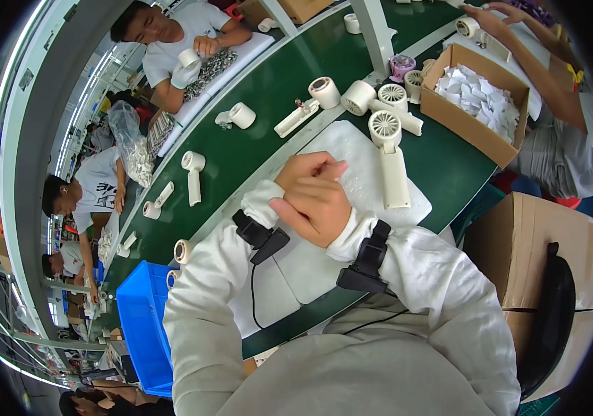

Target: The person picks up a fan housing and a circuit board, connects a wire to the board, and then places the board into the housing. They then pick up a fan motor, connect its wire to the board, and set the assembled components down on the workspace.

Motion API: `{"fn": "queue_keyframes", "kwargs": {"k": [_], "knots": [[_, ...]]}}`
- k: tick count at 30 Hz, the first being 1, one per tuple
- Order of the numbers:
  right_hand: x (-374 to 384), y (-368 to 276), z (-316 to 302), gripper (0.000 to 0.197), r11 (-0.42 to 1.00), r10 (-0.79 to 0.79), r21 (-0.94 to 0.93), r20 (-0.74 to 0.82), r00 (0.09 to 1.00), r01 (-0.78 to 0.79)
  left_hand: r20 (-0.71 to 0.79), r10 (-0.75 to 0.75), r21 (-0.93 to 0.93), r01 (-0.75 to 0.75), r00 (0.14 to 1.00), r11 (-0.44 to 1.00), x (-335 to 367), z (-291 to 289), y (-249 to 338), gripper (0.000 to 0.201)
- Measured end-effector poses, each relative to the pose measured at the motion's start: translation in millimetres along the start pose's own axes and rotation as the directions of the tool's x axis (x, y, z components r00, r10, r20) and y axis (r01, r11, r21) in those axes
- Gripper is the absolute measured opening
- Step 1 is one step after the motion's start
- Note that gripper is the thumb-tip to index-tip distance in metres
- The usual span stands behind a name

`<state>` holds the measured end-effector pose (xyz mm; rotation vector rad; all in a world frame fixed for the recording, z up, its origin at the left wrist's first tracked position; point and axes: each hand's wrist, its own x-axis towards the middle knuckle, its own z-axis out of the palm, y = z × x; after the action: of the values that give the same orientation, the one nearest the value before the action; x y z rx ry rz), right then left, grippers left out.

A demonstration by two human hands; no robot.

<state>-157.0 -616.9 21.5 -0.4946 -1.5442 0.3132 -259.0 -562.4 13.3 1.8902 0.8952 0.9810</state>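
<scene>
The green bench [442, 154] is carrying a white mat [355, 191]; partly on it, a white handheld fan [390, 163] is lying, seemingly assembled, right of the hands. The right hand [321, 208] is resting across the left hand [305, 167], fingers curling; whether either is pinching anything, one cannot tell. Beyond, an open handle [295, 120] is apparently awaiting closing.

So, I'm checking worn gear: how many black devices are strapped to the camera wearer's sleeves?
2: one black device on the left sleeve, another on the right sleeve, both near the cuffs.
</scene>
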Motion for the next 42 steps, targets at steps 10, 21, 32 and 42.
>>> {"fn": "queue_keyframes", "kwargs": {"k": [10, 21, 32, 42], "knots": [[11, -60, -36, 0.030, 0.994, -0.008, 0.105, 0.196, 0.981, -0.013, 0.316, -0.358, 0.641, 0.081, 0.879, 0.763, 49, 64, 59, 0.052], [14, -46, -49, 0.033, 0.968, 0.225, 0.073, 0.175, 0.959, -0.241, 0.166, -0.598, -0.018, 0.609, 0.784, 0.793, 50, 75, 49, 0.052], [-5, -52, -33, 0.031, 0.992, 0.128, -0.036, 0.247, 0.960, -0.123, 0.250, -0.638, -0.010, 0.661, 0.728, 0.751, 55, 66, 32, 0.036], [-6, -53, -37, 0.024, 0.995, 0.088, 0.008, 0.315, 0.945, -0.095, 0.178, -0.491, -0.186, 0.519, 0.853, 0.834, 5, -2, 36, 0.030]]}}
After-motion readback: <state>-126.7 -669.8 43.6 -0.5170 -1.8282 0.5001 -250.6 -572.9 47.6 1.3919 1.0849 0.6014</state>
